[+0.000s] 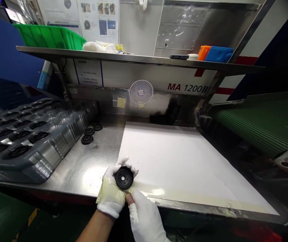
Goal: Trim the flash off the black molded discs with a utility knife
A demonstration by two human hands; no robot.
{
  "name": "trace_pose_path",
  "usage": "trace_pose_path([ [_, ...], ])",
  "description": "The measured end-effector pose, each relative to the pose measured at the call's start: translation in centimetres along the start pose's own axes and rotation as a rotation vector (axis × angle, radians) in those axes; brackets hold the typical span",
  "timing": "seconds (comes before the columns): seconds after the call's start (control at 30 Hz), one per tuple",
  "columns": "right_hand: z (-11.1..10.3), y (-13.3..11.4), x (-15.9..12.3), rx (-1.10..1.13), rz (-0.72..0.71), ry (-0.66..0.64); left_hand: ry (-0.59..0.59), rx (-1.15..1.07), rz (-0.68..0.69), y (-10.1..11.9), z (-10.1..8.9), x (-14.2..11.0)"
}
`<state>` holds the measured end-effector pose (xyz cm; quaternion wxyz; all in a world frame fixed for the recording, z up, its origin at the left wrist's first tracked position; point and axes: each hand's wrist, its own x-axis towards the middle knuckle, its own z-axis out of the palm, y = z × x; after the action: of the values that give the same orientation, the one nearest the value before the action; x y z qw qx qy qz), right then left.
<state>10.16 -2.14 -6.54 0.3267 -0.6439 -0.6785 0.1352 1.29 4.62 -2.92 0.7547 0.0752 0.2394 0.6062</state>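
My left hand [111,190], in a white glove with a yellowish film over the palm, cradles a black round moulded part [124,177] with a central hole. My right hand [144,215], also gloved in white, sits just below it, its thumb end at the part's lower edge. Its fingers are hidden, so any grip is unclear. Both hands are over the front edge of a stainless steel table [83,168]. Three black round parts [89,131] lie on the steel further back.
A stack of clear trays [58,134] holding black parts fills the left of the table. A white sheet [174,158] covers the right, taped along its front edge. Above stands a steel shelf [139,57] with a green bin [49,37]. A green ribbed belt [250,127] runs at the right.
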Motion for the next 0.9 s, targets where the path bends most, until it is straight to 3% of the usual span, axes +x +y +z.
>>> trace_pose_path([
  [0.13,-0.9,0.2,0.1,0.158,0.08,-0.032,-0.017,-0.031,0.036,0.1,0.0,0.1],
  [0.27,-1.9,0.1,0.9,0.096,0.129,-0.069,0.024,-0.045,0.026,0.2,0.7,-0.1],
  [0.6,-0.1,-1.2,0.5,-0.162,-0.016,0.057,0.06,-0.026,0.156,-0.5,1.2,-0.4],
  [0.7,-0.3,-1.3,0.6,0.005,0.029,-0.015,0.064,-0.031,0.197,-0.4,0.8,-0.2],
  [0.9,-1.8,-0.6,1.1,0.61,0.27,-0.174,0.063,-0.082,0.165,0.0,0.3,0.4],
])
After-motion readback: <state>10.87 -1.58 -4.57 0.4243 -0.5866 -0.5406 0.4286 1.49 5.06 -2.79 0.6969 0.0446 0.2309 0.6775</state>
